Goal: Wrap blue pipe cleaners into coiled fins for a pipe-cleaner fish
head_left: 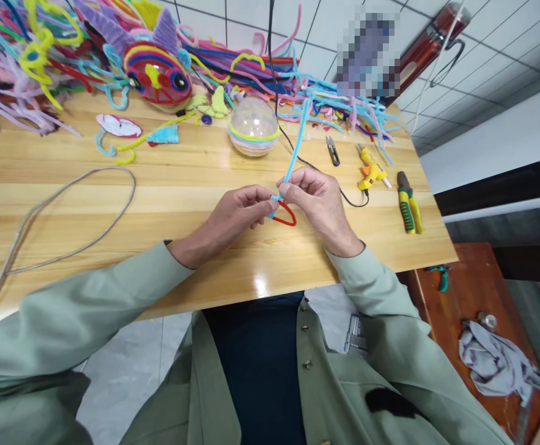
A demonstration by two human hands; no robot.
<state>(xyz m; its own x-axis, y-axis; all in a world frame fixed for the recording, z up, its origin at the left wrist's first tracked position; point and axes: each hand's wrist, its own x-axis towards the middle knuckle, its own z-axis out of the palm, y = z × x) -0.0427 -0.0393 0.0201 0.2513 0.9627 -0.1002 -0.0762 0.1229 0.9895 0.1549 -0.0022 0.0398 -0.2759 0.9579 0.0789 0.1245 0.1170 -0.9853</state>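
Note:
Over the front part of the wooden table (181, 216), my left hand (244, 210) pinches a small light-blue piece with a red pipe cleaner loop (291, 216) hanging from it. Just to its right, my right hand (313, 194) has its fingers closed on a long light-blue pipe cleaner (298, 139), which points up and away. The two hands nearly touch. Beyond them sits a clear ball (253, 127) banded in yellow, pink and blue. Further left stands a colourful fish-like figure (158, 77) with purple fins.
Pipe cleaners (251, 71) are heaped along the back. At right lie small snips (332, 151), a yellow glue gun (372, 170) with a black cord, and green-yellow pliers (409, 204). A grey cable (72, 182) loops at left. A red flask (425, 49) lies at back right.

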